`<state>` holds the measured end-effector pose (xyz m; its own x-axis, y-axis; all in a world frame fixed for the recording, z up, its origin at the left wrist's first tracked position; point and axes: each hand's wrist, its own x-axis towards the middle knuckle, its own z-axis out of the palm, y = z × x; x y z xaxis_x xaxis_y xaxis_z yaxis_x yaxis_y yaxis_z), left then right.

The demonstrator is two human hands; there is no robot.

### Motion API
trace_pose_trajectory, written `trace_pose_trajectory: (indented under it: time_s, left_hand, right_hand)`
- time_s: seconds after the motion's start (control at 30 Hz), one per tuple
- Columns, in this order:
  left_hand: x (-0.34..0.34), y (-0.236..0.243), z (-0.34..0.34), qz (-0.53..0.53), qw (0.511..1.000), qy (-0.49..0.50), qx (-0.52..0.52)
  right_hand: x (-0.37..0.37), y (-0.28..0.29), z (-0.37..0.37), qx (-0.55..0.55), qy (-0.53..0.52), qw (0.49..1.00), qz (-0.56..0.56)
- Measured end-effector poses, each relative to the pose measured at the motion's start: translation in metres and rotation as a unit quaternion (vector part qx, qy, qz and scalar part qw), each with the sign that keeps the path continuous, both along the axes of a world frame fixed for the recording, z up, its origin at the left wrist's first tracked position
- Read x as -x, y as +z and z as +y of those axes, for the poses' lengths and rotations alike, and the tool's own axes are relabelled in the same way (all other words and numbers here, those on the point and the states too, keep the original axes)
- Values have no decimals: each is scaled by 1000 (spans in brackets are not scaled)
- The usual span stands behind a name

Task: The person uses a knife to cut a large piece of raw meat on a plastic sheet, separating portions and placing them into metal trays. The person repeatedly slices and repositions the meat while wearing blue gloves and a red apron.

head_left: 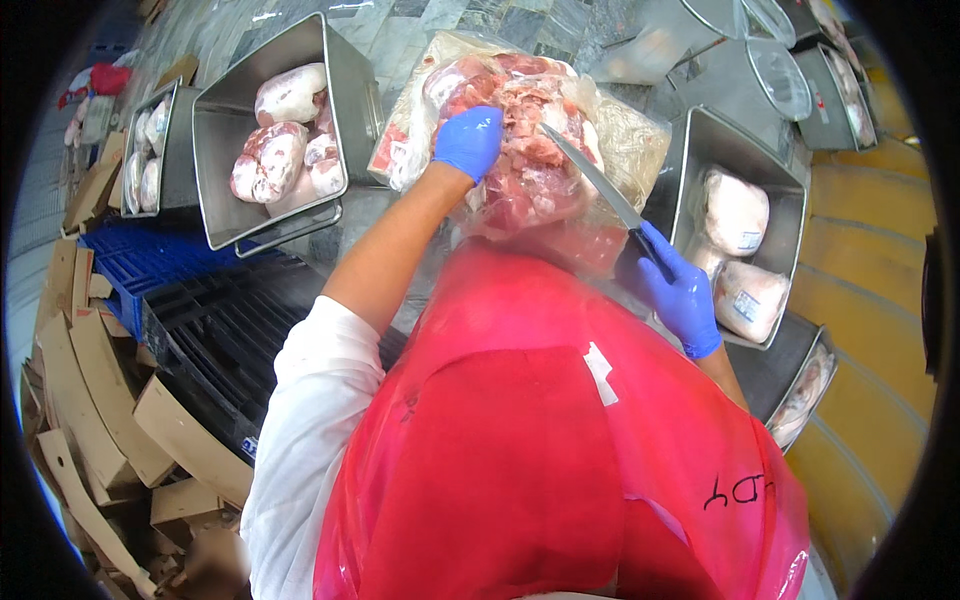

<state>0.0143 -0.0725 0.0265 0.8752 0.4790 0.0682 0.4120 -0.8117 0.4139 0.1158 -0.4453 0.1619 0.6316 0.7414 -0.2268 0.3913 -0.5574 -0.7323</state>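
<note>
My left hand (468, 140), in a blue glove, has its fingers closed on a large piece of raw meat (520, 190) lying on an opened clear plastic wrapping (625, 155). My right hand (672, 285), also gloved in blue, grips the dark handle of a long knife (590, 172), whose blade points up and leftward, its tip over the meat just right of my left hand. The red apron (460, 460) I wear fills the lower middle.
Metal bins of meat stand left (218, 160) and right (780, 260), with more behind them. Blue (130, 260) and black (200, 350) pallets and flattened cardboard (100, 400) are at lower left. A yellow floor (860, 300) runs along the right. Clear plastic tubs (770, 80) sit upper right.
</note>
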Motion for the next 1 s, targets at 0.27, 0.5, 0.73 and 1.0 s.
trace_pose_trajectory:
  time_s: [0.27,0.5,0.73,1.0]
  left_hand:
    - [48,28,4,-70,972,106,197]
    - [74,27,-7,-1,923,9,385]
    - [61,39,-1,3,980,70,187]
    - [-26,-7,-13,57,998,12,5]
  right_hand:
    - [10,-1,-17,-15,-32,999,-12]
    - [-3,26,7,18,23,995,-95]
    - [-7,55,36,122,77,973,-182]
    - [-16,69,46,161,126,942,-268]
